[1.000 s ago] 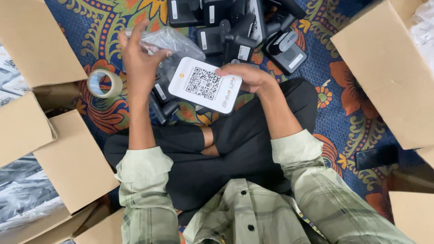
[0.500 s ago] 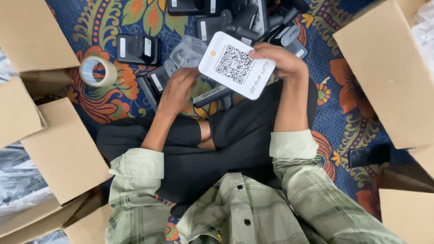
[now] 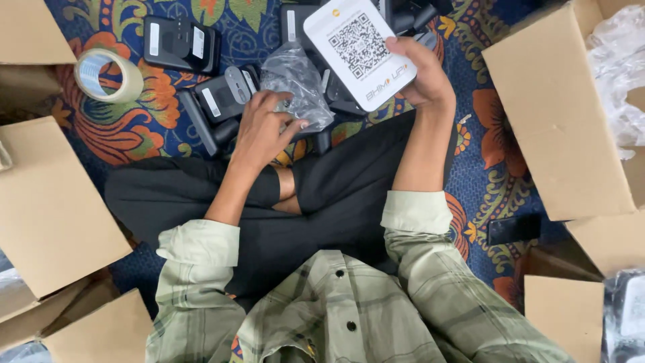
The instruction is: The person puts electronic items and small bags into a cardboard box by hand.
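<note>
We note right hand [image 3: 423,74] gripping a white rounded plastic card [image 3: 358,50] above the clear crinkled plastic bag [image 3: 295,84]; left hand [image 3: 263,128] pinches that bag. Slippery film could slide free, we judge.

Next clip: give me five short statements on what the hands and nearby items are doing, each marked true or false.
1. The right hand holds a white card with a square code. True.
2. The left hand grips the tape roll. False: it touches a clear plastic bag; the roll lies apart on the carpet.
3. Cardboard boxes stand on both sides. True.
4. The carpet is plain grey. False: blue with floral pattern.
5. Black devices lie on the carpet. True.
</note>
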